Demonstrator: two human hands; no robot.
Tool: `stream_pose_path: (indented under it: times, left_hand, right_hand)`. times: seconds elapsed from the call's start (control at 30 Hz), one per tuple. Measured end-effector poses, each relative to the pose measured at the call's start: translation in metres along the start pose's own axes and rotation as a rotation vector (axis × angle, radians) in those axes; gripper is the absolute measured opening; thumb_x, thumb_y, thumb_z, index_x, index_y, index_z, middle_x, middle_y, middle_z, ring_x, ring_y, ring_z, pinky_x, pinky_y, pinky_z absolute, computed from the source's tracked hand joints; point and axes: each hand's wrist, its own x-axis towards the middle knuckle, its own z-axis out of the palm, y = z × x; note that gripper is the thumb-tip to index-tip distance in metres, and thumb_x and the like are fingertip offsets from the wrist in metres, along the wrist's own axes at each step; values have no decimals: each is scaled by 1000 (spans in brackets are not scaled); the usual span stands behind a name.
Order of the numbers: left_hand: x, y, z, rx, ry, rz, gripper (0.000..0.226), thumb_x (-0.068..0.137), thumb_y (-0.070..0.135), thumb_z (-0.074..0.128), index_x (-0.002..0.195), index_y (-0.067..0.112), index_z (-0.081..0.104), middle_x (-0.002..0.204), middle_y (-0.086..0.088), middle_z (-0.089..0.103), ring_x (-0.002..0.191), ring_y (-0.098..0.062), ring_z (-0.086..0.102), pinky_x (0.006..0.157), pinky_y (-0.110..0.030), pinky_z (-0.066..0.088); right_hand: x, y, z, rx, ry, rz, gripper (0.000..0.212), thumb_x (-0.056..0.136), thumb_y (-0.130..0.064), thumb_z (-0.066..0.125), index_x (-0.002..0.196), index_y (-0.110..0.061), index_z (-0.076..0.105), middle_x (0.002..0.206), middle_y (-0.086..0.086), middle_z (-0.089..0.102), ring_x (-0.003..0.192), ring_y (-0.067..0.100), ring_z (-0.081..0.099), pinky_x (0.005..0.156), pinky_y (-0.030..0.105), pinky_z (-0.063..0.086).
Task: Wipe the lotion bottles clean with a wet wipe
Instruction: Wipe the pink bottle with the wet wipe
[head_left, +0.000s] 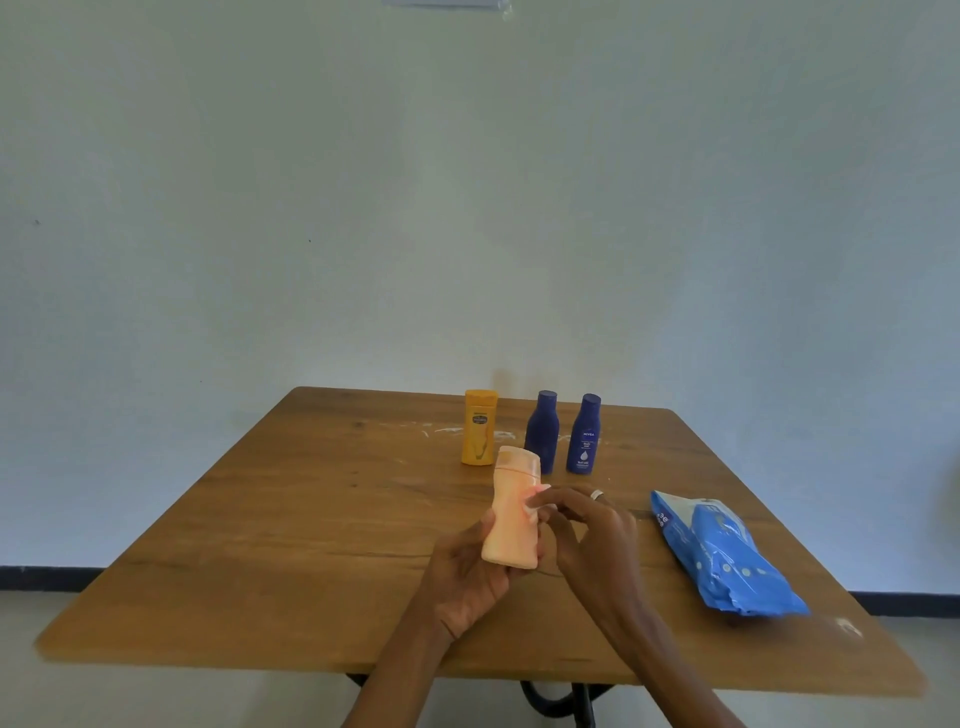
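My left hand (467, 577) grips the lower part of a pale peach lotion bottle (511, 506), held upright above the wooden table (291, 525). My right hand (592, 535), with a ring on one finger, pinches a small white wet wipe (535, 506) against the bottle's right side. Behind stand a yellow lotion bottle (479, 427) and two dark blue lotion bottles (542, 431) (584, 434), all upright in a row.
A blue pack of wet wipes (727, 561) lies on the table to the right of my hands. A white smear marks the wood behind the bottles. The table's black base shows below its near edge, and a plain wall rises behind.
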Motion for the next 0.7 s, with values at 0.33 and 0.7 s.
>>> stream_pose_path:
  times: [0.33,0.7]
  left_hand:
    - [0,-2,-3,1,37,55,95,61,6,90,140,-5,38,124,-30,58,114,-42,59,101,-55,47]
    - [-4,-3,-1,-4,43,39,90,54,5,93,131,-8,48,119,-30,61,108,-43,64,85,-55,55]
  right_hand:
    - [1,-6,6,17,-4,44,21,85,-16,68,101,-29,67,106,-17,61,95,-3,58,70,4,46]
    - [29,-13,3,-19,23,67,27,86,-16,67,112,-22,66,112,-3,67,99,10,63,74,16,48]
